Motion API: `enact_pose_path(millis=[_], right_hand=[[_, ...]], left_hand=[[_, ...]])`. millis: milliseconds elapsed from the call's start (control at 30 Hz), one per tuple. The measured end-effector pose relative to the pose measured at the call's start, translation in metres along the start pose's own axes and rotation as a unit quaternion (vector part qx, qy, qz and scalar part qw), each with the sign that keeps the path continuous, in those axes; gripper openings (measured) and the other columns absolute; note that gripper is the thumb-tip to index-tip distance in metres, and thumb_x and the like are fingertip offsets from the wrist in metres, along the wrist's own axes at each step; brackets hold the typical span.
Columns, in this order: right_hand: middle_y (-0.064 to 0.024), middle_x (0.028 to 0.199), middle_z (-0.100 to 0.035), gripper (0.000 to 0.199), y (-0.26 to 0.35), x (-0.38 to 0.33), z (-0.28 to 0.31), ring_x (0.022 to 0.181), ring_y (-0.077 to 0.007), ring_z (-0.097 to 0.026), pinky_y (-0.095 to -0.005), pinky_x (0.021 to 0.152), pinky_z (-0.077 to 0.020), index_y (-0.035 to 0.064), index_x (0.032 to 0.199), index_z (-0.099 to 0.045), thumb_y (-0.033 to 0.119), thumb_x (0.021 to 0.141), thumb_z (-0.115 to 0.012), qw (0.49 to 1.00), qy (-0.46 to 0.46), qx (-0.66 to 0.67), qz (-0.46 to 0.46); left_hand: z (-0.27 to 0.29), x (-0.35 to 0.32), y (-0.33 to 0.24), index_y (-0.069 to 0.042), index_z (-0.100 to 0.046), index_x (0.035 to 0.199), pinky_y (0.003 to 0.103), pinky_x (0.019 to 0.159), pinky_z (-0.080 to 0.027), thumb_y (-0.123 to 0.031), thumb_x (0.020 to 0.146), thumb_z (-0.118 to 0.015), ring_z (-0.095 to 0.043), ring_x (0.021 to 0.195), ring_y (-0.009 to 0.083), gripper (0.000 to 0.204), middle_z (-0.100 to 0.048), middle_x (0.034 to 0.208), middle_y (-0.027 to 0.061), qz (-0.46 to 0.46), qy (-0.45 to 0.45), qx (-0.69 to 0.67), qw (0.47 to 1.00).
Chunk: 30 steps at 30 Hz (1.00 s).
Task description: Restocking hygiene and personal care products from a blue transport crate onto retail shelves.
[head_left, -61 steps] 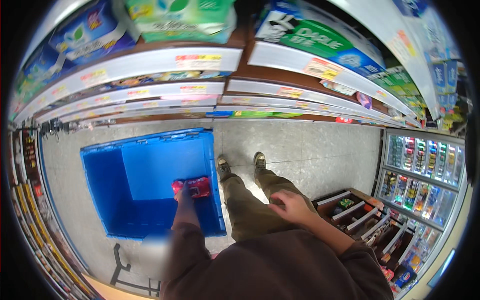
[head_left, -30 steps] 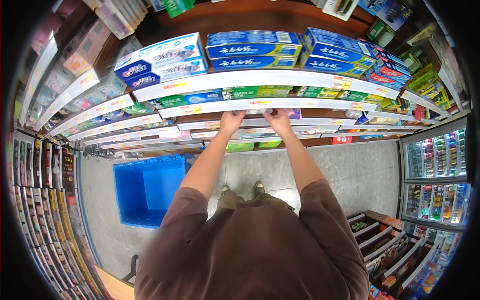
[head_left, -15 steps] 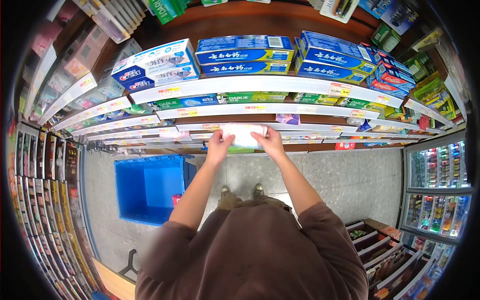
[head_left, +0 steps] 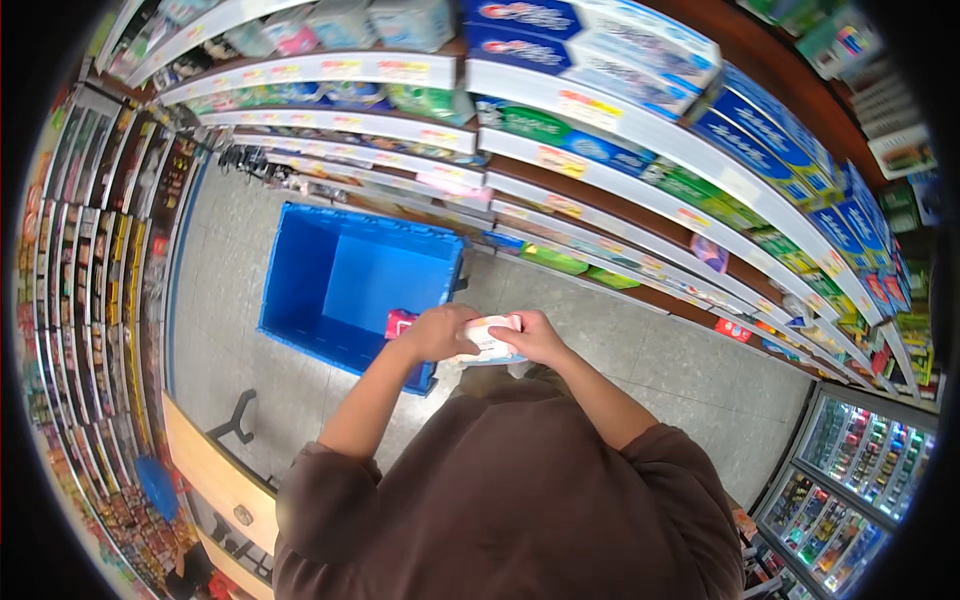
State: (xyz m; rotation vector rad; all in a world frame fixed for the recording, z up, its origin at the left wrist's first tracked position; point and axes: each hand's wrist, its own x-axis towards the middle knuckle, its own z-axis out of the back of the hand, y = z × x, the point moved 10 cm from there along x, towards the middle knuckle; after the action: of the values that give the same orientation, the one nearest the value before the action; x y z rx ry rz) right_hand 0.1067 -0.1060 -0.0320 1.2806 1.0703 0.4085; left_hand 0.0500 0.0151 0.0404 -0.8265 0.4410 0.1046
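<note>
Both hands hold a small white packet (head_left: 490, 345) with faint reddish print, low in front of my body. My left hand (head_left: 437, 333) is closed round its left end, and my right hand (head_left: 541, 340) grips the right end with the thumb on top. The packet's exact kind is unclear. Just left of my hands stands a blue plastic crate (head_left: 365, 219) on the floor. A pink-red package (head_left: 399, 322) shows inside it by the near right wall, partly covered by my left hand.
Tiered shelves (head_left: 600, 112) with toothpaste boxes (head_left: 765, 140) run across the front. Glass-door coolers (head_left: 850, 440) stand at the right, a goods rack (head_left: 80, 330) at the left. A wooden board (head_left: 215, 470) and a dark hooked bar (head_left: 236, 420) lie near-left. Grey tiled floor (head_left: 480, 280) shows between.
My view has turned left, bringing the crate closer to the middle. My hands have drawn the packet back from the shelf edge toward my body, beside the crate.
</note>
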Motion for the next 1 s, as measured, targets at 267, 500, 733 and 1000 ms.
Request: enact_pose_path(millis=[267,500,733,1000], right_hand=[[-0.0068,0.082,-0.069,0.045,0.004,0.057,-0.071,0.072,-0.0166,-0.065,-0.0322,0.065,-0.0506,0.0006,0.108,-0.067,0.034,0.081,-0.079,0.986,-0.048,-0.157,0.010],[-0.0059,0.077,-0.068,0.026,-0.085,-0.015,-0.009,0.065,-0.0117,-0.059,-0.0280,0.062,-0.0495,0.0028,0.100,-0.069,0.023,0.085,-0.076,0.967,-0.182,-0.142,-0.111],[-0.0068,0.080,-0.069,0.024,-0.163,-0.106,0.016,0.068,-0.0127,-0.061,-0.0292,0.064,-0.0510,0.0021,0.099,-0.068,0.022,0.087,-0.074,0.935,-0.241,-0.158,-0.206],[-0.0093,0.081,-0.069,0.030,-0.182,-0.118,0.015,0.070,-0.0165,-0.064,-0.0318,0.066,-0.0530,0.0028,0.101,-0.069,0.029,0.087,-0.073,0.914,-0.241,-0.167,-0.281]], left_hand=[[0.053,-0.035,0.208,-0.007,-0.071,0.100,0.041,0.085,-0.051,-0.030,0.066,-0.082,-0.065,0.098,0.0344,0.043,-0.068,0.099,0.0158,0.155,-0.008,0.033,0.987],[-0.013,0.025,0.387,-0.011,-0.068,0.110,0.043,0.093,-0.051,-0.033,0.073,-0.080,-0.060,0.113,0.0326,0.044,-0.064,0.117,0.0110,0.243,0.014,0.237,0.941],[-0.109,0.103,0.433,-0.017,-0.063,0.123,0.057,0.111,-0.032,-0.026,0.088,-0.064,-0.047,0.130,0.0284,0.037,-0.058,0.129,0.0060,0.236,0.089,0.253,0.934],[-0.181,0.116,0.468,-0.015,-0.054,0.133,0.061,0.113,-0.028,-0.014,0.080,-0.067,-0.037,0.140,0.0349,0.055,-0.050,0.142,0.0114,0.259,0.117,0.228,0.931]])
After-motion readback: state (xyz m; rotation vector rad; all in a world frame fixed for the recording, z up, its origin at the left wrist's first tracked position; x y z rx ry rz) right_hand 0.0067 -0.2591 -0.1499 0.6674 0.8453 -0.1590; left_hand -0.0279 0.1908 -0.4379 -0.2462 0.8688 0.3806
